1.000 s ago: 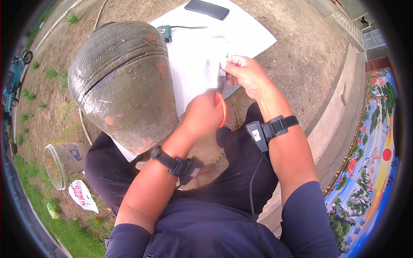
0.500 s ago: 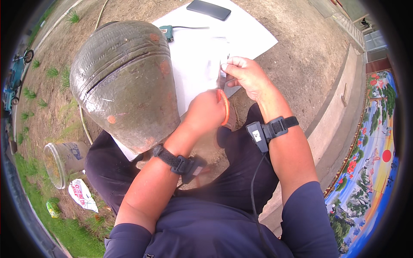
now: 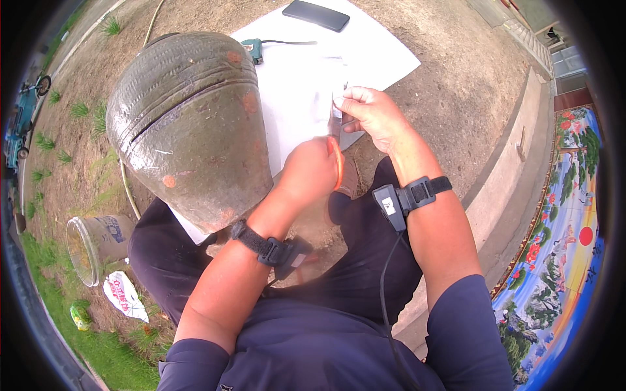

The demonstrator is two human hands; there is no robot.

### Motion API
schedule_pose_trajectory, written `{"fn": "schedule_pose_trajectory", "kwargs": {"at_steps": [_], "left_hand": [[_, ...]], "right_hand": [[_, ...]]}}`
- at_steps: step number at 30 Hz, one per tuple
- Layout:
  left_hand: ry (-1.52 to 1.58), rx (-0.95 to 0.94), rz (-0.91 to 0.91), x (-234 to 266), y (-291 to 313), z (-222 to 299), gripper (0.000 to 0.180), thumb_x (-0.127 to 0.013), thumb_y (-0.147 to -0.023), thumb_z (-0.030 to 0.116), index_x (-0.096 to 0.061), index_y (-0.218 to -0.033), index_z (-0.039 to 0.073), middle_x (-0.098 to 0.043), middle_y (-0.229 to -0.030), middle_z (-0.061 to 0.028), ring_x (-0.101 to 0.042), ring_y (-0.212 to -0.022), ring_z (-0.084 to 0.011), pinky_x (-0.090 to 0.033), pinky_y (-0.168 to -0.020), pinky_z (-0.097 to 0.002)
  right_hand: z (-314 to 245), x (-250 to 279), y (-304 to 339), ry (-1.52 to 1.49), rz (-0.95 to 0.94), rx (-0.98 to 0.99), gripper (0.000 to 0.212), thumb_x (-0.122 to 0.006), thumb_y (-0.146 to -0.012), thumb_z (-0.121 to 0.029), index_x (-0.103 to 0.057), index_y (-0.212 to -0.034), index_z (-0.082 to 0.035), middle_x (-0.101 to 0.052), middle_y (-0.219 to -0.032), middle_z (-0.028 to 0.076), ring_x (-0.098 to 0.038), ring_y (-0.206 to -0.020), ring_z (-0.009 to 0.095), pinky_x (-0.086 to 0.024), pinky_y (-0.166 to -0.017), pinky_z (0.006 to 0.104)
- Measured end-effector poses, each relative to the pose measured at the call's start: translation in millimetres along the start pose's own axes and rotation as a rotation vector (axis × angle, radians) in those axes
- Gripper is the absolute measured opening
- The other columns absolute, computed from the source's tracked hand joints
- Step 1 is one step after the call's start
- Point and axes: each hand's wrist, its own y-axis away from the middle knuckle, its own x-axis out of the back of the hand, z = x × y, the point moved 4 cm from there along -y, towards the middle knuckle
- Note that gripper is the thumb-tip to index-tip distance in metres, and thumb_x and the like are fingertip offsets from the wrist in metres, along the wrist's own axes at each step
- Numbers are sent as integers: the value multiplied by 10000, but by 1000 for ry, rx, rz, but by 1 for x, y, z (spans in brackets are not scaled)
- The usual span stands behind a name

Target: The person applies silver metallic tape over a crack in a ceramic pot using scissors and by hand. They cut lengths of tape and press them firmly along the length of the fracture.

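Observation:
My left hand [image 3: 308,168] is closed around the orange handle [image 3: 338,161] of what looks like a pair of scissors. A dark, shiny blade-like strip [image 3: 337,122] shows between my two hands, its lower part hidden by my fingers. Across from it, my right hand [image 3: 370,114] pinches the edge of a white sheet [image 3: 297,98] between thumb and fingers. A large grey-brown glazed jar [image 3: 192,124], with grooves and rusty patches, lies tilted on the left beside my left forearm. Part of the sheet runs under or behind it.
A black phone [image 3: 316,15] and a teal tape measure [image 3: 253,49] with its tape drawn out lie on the sheet. At the left are a clear plastic bucket [image 3: 98,246] and a white bag [image 3: 125,296]. A concrete step [image 3: 499,169] runs along the right, by a painted panel [image 3: 561,254].
The orange handle and my left hand have shifted very slightly left, and the handle's loop looks narrower. My right hand and the jar stay in place.

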Motion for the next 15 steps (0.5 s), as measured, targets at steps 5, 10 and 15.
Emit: {"fn": "schedule_pose_trajectory", "kwargs": {"at_steps": [5,10,15], "left_hand": [[-66,46,-93,-3,-1,-7,320,-548,-941,259,-669,-1025,-25,-680,-956,-273,-661,-907,-422,-520,-804,-425],[-72,31,-97,-2,-1,-4,301,-523,-947,234,-666,-995,-26,-678,-936,-271,-656,-886,-428,-519,-785,-432],[-90,-1,-88,0,1,-3,298,-490,-960,216,-662,-939,-26,-675,-868,-264,-658,-824,-427,-519,-743,-448]], "right_hand": [[-1,0,1,8,-1,1,232,-705,-928,-250,-690,-1050,-53,-680,-969,-4,-617,-853,104,-512,-695,269],[-1,0,1,-13,1,-12,234,-703,-930,-252,-692,-1057,-56,-682,-964,-7,-616,-847,100,-512,-695,268],[-3,-2,2,8,0,-4,230,-707,-928,-257,-697,-1044,-60,-684,-953,-8,-615,-844,98,-510,-694,264]]}}
